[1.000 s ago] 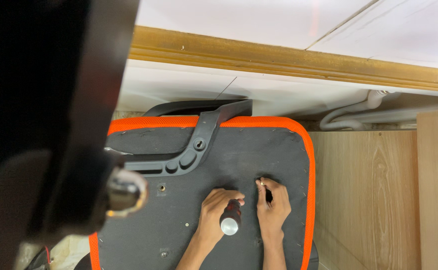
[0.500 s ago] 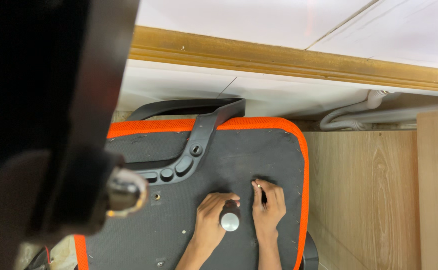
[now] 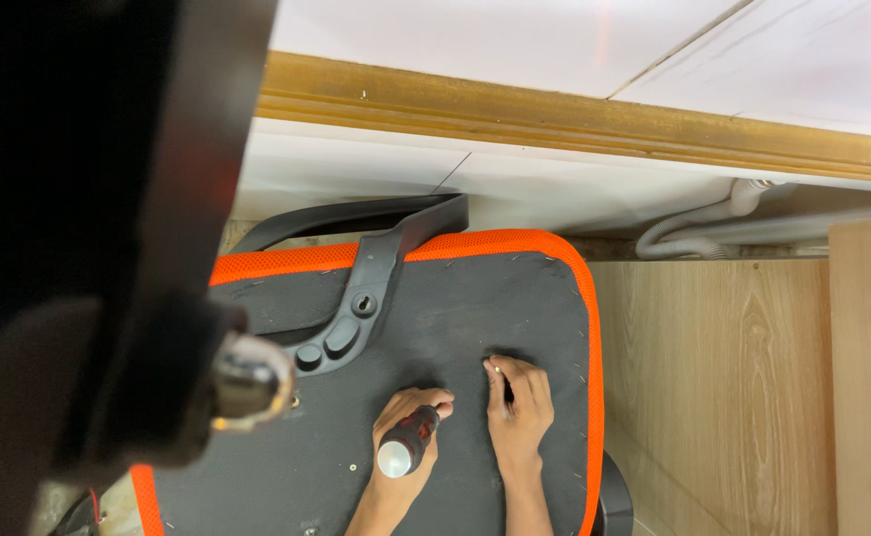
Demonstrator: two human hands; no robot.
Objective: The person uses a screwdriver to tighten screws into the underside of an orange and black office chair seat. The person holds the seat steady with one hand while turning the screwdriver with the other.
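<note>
**Screwdriver and small screw on the upturned seat**

We see a screwdriver [image 3: 403, 447] with a black-and-red handle and a silver butt cap, tilted, its tip end pointing toward one o'clock against the dark underside of the orange-edged chair seat [image 3: 455, 298]. At three o'clock from it, a small pale screw [image 3: 497, 369] sits pinched upright at fingertip level.

I count one upturned chair seat [image 3: 455, 328], one armrest bracket [image 3: 361, 288], one screwdriver [image 3: 404, 445], two hands, and two pipes [image 3: 694, 230].
</note>
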